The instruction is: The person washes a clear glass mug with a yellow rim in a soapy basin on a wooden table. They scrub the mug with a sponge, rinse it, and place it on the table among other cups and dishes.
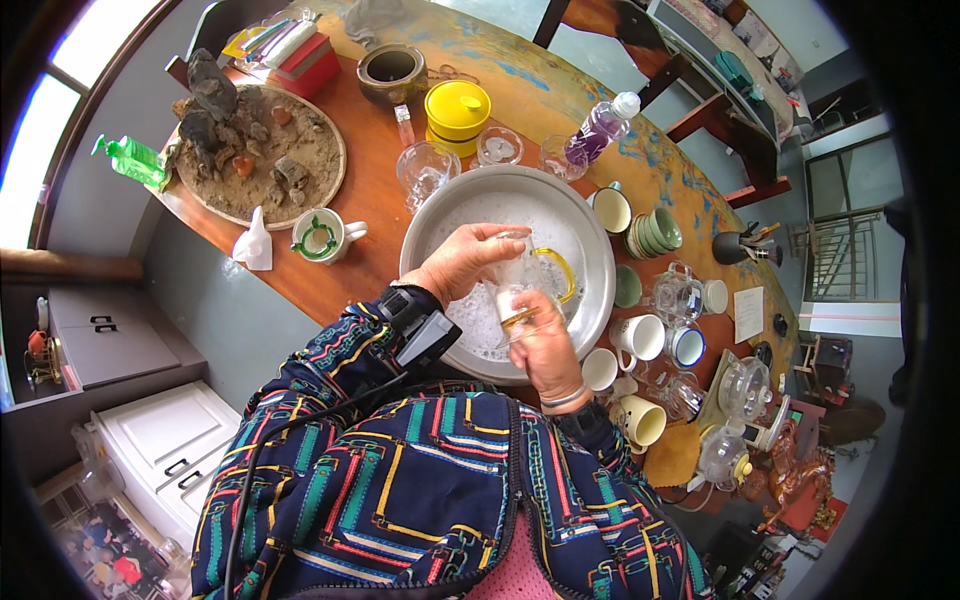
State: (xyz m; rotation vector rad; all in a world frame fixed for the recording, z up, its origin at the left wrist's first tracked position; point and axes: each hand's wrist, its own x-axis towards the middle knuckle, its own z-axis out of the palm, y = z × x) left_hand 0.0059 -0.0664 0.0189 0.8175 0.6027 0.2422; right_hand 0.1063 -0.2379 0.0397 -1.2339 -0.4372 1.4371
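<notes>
My left hand (469, 259) grips one end of a clear glass vessel (516, 274) with a curved yellow handle (571, 279). It is tilted over a round metal basin (420, 225) of foamy water. My right hand (546, 341) is at the vessel's other end, its fingers closed around something white with a brown-gold strip. Glare and the fingers hide what that is, and how far the fingers reach inside. Just beyond the basin's far rim stand a clear glass bowl (427, 169) and a glass lid (500, 146).
Stacked green cups (660, 231), a white mug (637, 336), a yellow mug (643, 420) and glass pots (742, 390) crowd the right. A purple bottle (600, 131), yellow lidded pot (457, 105) and dark pot (391, 73) stand beyond; left are a mug (319, 236) and sand tray (300, 142).
</notes>
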